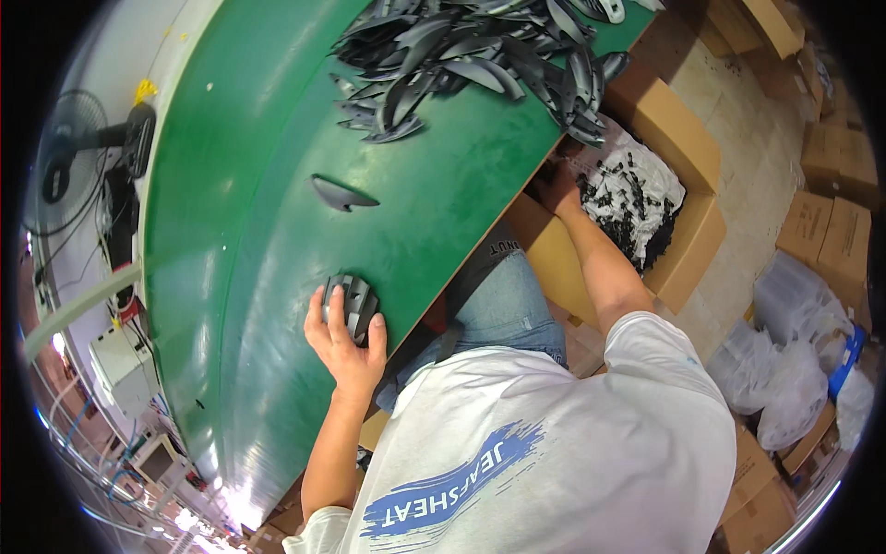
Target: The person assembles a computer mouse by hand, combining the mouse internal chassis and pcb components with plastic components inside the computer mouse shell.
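Observation:
On the green table, my left hand (346, 355) holds a black and grey plastic part (362, 300), rounded like a computer mouse. Its fingers lie over the left side of the part and the thumb presses the right side. My right hand (557, 191) reaches down beside the table's edge, at the near side of an open cardboard box (700, 152). Shadow hides its fingers, so I cannot tell what they hold. Small black pieces (635, 180) lie on white plastic sheeting inside that box. A single curved dark grey plastic piece (341, 194) lies on the table beyond my left hand.
A large heap of curved black plastic pieces (461, 55) covers the far end of the green table (268, 120). A fan (65, 166) stands at the left. Stacked cartons (821, 231) and clear plastic bags (784, 369) fill the right side.

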{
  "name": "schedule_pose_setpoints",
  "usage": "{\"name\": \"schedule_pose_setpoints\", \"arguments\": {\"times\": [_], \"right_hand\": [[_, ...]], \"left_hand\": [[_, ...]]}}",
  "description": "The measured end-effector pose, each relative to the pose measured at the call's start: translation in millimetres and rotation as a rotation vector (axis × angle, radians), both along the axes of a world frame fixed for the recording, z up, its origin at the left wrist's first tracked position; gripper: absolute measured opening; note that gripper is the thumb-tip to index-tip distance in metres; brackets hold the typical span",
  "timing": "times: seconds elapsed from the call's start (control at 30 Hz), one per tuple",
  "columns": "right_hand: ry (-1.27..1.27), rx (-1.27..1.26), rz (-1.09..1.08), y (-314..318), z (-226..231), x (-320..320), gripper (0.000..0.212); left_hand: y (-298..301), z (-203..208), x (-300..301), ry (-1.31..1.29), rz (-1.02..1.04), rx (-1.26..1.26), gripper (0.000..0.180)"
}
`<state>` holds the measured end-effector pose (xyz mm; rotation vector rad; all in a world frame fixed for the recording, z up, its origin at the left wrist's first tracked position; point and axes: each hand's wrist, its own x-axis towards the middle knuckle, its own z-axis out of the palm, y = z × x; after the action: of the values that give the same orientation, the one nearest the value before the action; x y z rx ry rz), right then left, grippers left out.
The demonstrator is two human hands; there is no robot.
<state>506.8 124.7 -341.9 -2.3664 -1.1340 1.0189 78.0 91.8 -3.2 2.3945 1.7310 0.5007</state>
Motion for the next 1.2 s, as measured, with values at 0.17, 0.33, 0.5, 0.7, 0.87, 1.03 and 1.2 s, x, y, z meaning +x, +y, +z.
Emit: {"name": "schedule_pose_setpoints", "arguments": {"times": [0.17, 0.33, 0.5, 0.7, 0.87, 1.03, 1.2], "right_hand": [[0.204, -0.03, -0.468, -31.0, -16.8, 39.4, 0.056], [0.797, 0.173, -1.02, -55.4, 20.1, 49.0, 0.035], [1.203, 0.44, -1.137, -80.2, 54.7, 72.0, 0.024], [1.246, 0.661, -1.027, -87.6, 107.7, 94.3, 0.023], [1.371, 0.727, -0.69, -78.5, 194.3, 101.1, 0.027], [1.626, 0.702, -0.361, -29.6, 284.9, 39.7, 0.029], [1.776, 0.425, -0.041, 25.1, 358.3, -66.6, 0.031]], "left_hand": [[3.1, -2.5, 2.4, -0.056, -0.003, 0.012, 0.071], [1.2, 0.1, 1.1, -0.038, 0.017, 0.015, 0.07], [0.6, -0.5, 0.1, -0.053, -0.012, 0.025, 0.068], [-1.3, 0.7, -0.4, -0.07, 0.004, 0.028, 0.069], [-7.5, 10.7, -1.6, -0.118, 0.009, -0.011, 0.066], [-27.9, 21.4, -32.5, -0.109, 0.044, -0.081, 0.063], [-56.9, 21.4, -83.4, -0.138, 0.209, -0.031, 0.063]]}}
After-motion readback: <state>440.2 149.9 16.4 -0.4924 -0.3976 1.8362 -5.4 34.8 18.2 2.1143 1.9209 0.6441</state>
